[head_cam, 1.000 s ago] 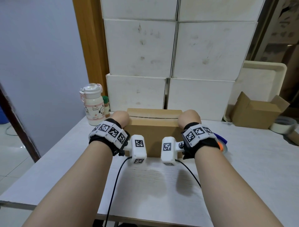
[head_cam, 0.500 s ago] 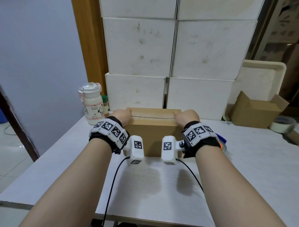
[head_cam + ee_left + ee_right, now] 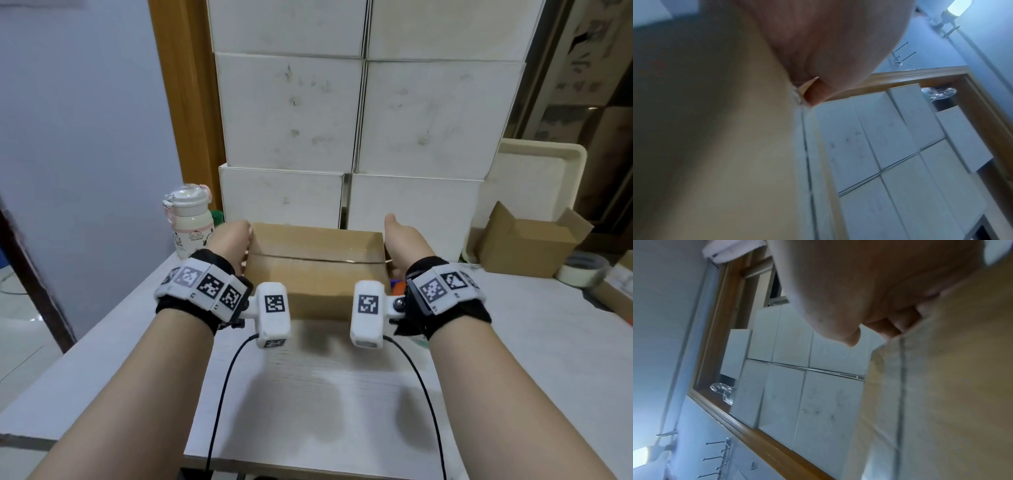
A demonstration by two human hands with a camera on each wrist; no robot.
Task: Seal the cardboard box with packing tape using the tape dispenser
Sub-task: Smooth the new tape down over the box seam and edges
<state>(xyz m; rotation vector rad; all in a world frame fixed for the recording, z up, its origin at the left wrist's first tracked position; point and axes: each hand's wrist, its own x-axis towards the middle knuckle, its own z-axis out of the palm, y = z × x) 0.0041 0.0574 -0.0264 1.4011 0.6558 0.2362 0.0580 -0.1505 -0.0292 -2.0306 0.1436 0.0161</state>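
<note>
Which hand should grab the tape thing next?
Probably the right hand: the orange-and-blue tape dispenser peeks out just beneath its wrist, while the left hand sits across the cardboard box.

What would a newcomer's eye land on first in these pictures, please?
Most likely the brown cardboard box at the table's middle, with the left hand and right hand flat against its two ends. Behind it rises a wall of stacked white boxes, and a cream bottle stands at the left.

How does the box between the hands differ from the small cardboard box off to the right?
The box between the hands has flaps folded shut; the small box on the right stands with flaps up. The first is flanked by the left hand and right hand; the other is untouched. Both are brown cardboard.
</note>
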